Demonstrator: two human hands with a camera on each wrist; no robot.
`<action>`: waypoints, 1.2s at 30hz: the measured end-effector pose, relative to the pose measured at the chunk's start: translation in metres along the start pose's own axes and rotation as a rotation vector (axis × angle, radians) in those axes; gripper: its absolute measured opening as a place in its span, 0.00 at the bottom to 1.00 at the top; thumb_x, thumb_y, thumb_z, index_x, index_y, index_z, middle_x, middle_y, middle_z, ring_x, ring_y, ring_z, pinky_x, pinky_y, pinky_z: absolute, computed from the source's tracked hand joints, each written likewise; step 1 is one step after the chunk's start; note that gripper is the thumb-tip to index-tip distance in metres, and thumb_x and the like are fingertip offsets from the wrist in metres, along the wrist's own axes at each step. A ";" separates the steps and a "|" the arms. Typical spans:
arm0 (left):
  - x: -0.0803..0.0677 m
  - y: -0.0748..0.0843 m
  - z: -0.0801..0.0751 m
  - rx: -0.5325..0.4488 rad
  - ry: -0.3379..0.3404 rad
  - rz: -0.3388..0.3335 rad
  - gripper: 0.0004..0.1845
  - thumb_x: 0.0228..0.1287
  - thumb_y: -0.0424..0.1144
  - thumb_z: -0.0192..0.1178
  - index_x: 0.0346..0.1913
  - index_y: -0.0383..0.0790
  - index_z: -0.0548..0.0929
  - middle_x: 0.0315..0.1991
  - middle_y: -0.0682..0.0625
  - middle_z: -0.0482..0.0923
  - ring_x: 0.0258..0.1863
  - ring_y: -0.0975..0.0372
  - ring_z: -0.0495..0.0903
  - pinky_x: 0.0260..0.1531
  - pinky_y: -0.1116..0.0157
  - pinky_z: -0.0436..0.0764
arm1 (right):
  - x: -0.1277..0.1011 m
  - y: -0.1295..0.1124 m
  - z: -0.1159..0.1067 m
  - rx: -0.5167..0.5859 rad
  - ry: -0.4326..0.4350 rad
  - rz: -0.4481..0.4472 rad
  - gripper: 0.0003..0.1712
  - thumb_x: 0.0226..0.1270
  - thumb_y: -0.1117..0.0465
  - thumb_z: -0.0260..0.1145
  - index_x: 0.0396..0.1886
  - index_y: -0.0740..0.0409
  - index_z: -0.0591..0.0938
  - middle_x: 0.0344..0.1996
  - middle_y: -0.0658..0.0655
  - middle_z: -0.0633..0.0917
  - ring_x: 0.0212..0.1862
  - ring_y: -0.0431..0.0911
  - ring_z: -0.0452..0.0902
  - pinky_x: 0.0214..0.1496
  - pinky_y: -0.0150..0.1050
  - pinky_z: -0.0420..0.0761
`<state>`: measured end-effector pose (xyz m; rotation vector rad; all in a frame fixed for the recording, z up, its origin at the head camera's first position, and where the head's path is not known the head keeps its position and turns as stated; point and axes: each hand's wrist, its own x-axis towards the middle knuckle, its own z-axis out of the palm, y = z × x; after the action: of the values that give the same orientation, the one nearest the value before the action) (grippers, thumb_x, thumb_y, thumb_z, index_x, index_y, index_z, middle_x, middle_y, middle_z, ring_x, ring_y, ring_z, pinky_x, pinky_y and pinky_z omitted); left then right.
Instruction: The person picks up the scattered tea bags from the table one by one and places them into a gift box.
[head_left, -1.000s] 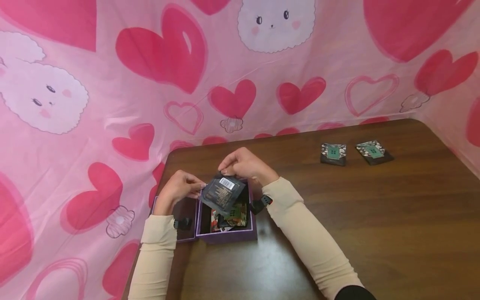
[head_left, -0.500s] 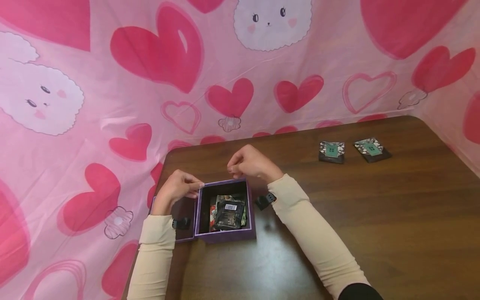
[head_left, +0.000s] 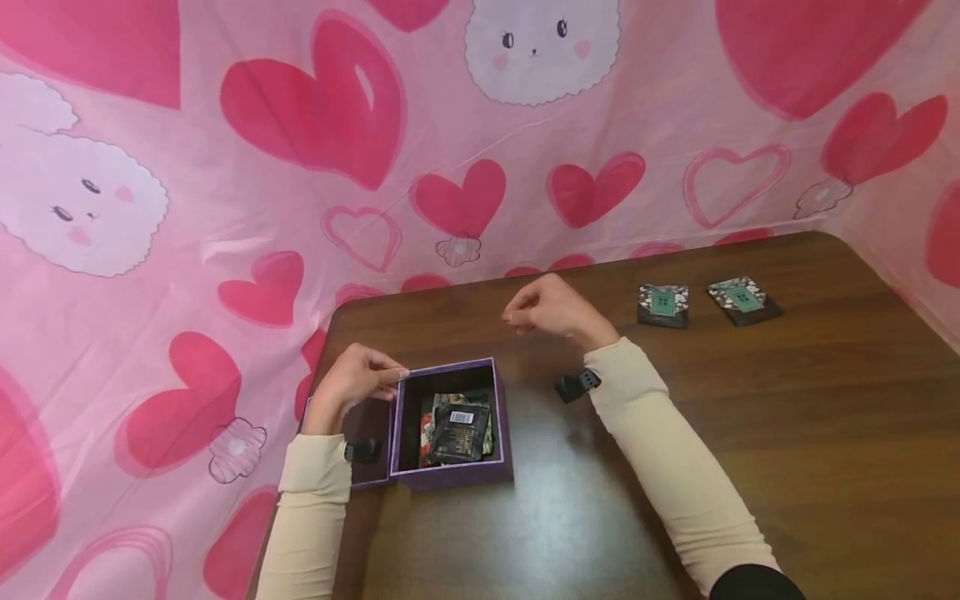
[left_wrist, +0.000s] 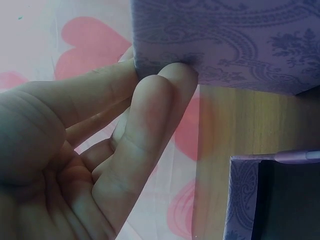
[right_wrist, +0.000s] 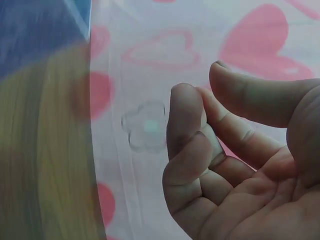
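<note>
Head view: the flat black barcoded packet (head_left: 460, 433), pinched in my right grip (head_left: 553, 308) a second ago, now lies inside the square purple box (head_left: 453, 477) on the brown wood-grain tabletop (head_left: 555, 533), before pink heart-printed cloth (head_left: 262, 200). Left wrist: my left grip (left_wrist: 107, 170) pinches the box's corner. Right wrist: my right grip curls loosely, thumb apart, holding nothing.

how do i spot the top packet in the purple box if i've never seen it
Find the brown table, then the open purple box near its left end. Inside, lying on top of the pile, is a black packet. Unlike the colourful pieces peeking out beneath it, it shows a dark face with a white barcode.
</note>
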<state>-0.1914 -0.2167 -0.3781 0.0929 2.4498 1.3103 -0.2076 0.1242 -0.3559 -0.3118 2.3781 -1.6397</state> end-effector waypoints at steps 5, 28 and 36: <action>0.001 0.000 -0.001 -0.005 -0.012 0.004 0.09 0.63 0.28 0.69 0.41 0.22 0.87 0.27 0.42 0.84 0.21 0.60 0.83 0.34 0.51 0.88 | -0.008 0.016 -0.033 -0.016 0.049 0.059 0.10 0.68 0.64 0.70 0.44 0.66 0.88 0.40 0.65 0.87 0.36 0.54 0.85 0.44 0.45 0.88; -0.004 -0.001 -0.001 0.008 -0.007 0.017 0.09 0.64 0.28 0.69 0.41 0.22 0.87 0.28 0.42 0.84 0.21 0.60 0.83 0.32 0.53 0.89 | -0.043 0.102 -0.198 -0.157 0.301 0.188 0.25 0.70 0.55 0.70 0.55 0.72 0.83 0.42 0.55 0.88 0.38 0.45 0.82 0.40 0.35 0.83; -0.002 -0.002 -0.001 0.003 -0.002 0.020 0.08 0.63 0.27 0.68 0.40 0.22 0.87 0.28 0.42 0.84 0.22 0.61 0.83 0.32 0.54 0.89 | -0.047 0.109 -0.207 -0.154 0.331 0.202 0.23 0.70 0.56 0.70 0.52 0.72 0.84 0.37 0.50 0.87 0.36 0.45 0.80 0.37 0.34 0.83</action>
<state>-0.1898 -0.2185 -0.3788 0.1202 2.4554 1.3148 -0.2321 0.3599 -0.3836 0.1862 2.6765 -1.5165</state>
